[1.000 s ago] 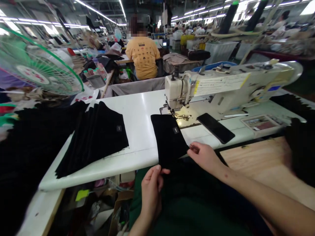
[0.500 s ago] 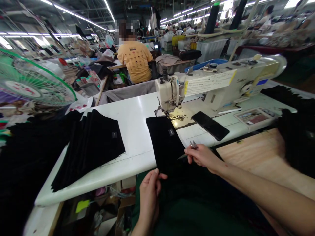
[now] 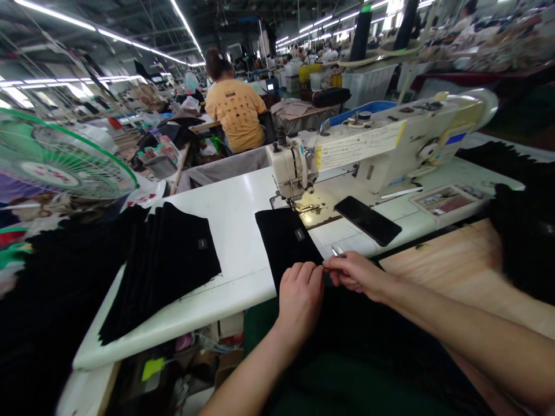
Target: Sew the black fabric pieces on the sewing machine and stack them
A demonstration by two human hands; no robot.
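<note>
A black fabric piece (image 3: 284,240) with a small dark label (image 3: 298,234) lies over the front edge of the white sewing table, its far end by the sewing machine's needle. My left hand (image 3: 301,294) is closed on the right edge of this piece, its fingertips mostly hidden. Touching or nearly touching it, my right hand (image 3: 358,274) pinches the same edge. A pair of small scissors (image 3: 337,252) is tucked in the right hand, blades pointing up and away. The fabric's lower part hangs into my lap and blends with dark cloth.
The sewing machine (image 3: 342,147) stands behind the fabric, with a black phone (image 3: 367,221) to its front right. Stacked black pieces (image 3: 173,266) lie on the left of the table (image 3: 236,237). A green fan (image 3: 65,167) is at far left. A person in yellow (image 3: 236,112) sits ahead.
My left hand has moved up and right, from the fabric's lower left edge to beside my right hand. The right hand keeps the scissors and stays near the same edge. The view has shifted slightly.
</note>
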